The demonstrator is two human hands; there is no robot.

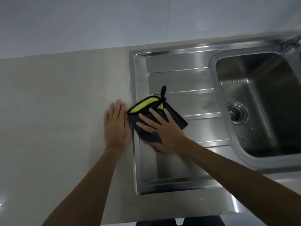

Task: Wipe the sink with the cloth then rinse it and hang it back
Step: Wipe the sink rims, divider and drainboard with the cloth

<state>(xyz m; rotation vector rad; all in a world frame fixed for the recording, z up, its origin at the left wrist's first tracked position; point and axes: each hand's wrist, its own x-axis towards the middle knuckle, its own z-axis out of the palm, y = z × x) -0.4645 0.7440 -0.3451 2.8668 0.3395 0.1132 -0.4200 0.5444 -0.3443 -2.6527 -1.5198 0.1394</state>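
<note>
So the biggest thing here is the pale grey-beige stone-look counter (pixel 57 103), running from the left edge along to the sink, with a plain white wall (pixel 97 22) at the far side. Set into the right part of it is the stainless steel sink (pixel 179 70): a ridged drainboard on the left and a deep rectangular basin (pixel 260 95) on the right. There are water drops on the basin's floor and walls.

The dark folded cloth with a yellow-green lining (pixel 176 119) lies on the drainboard, near its left edge, with one corner flipped so the bright side shows.

The right hand (pixel 164 134) presses flat on top of the cloth, fingers spread wide and straight, not curled round it. The left hand (pixel 116 126) rests flat on the counter just beside the sink's left rim, fingers straight and together, holding nothing.

Smaller stuff: a round metal drain strainer (pixel 236 112) on the basin floor, and a little black hanging loop (pixel 163 92) sticking out of the cloth's far corner.
</note>
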